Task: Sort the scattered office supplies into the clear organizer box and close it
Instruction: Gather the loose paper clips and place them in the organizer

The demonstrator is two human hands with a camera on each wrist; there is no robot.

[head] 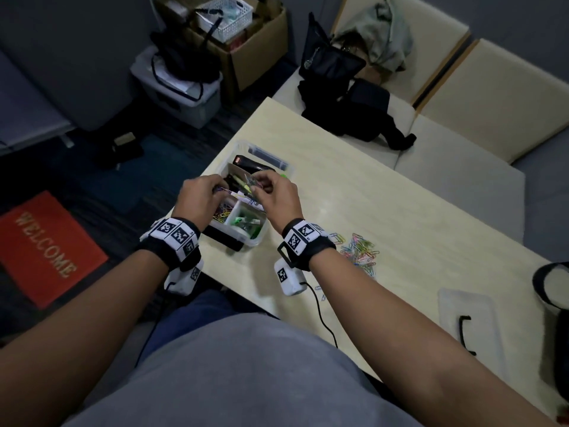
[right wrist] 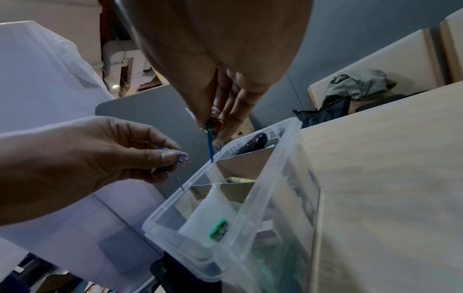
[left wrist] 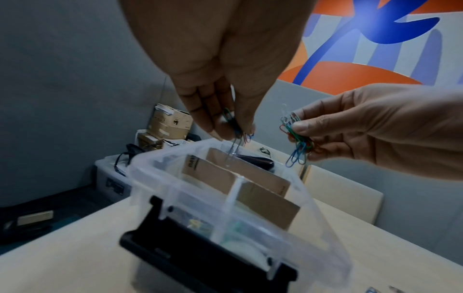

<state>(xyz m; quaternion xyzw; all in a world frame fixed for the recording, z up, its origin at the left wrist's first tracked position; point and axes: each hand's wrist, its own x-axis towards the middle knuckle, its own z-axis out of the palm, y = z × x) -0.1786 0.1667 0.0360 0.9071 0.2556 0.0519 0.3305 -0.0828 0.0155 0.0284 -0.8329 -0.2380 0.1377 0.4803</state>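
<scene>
The clear organizer box [head: 258,241] stands open at the table's left edge, split by cardboard dividers [left wrist: 250,174]. Its near-left compartment holds coloured paper clips [head: 222,215]; a black stapler [head: 250,163] lies at the far end. Both hands hover over the box. My left hand [head: 223,188] pinches a few linked clips [left wrist: 234,126] that dangle toward the box [left wrist: 160,156]. My right hand [head: 257,184] pinches a tangled bunch of coloured clips [left wrist: 298,138], a blue one [right wrist: 210,146] hanging down beside the rim [right wrist: 170,202].
A loose pile of coloured paper clips [head: 358,251] lies on the table right of the box. The clear lid [head: 471,322] with a black handle rests at the near right. Black bags [head: 360,115] sit on the bench beyond the table.
</scene>
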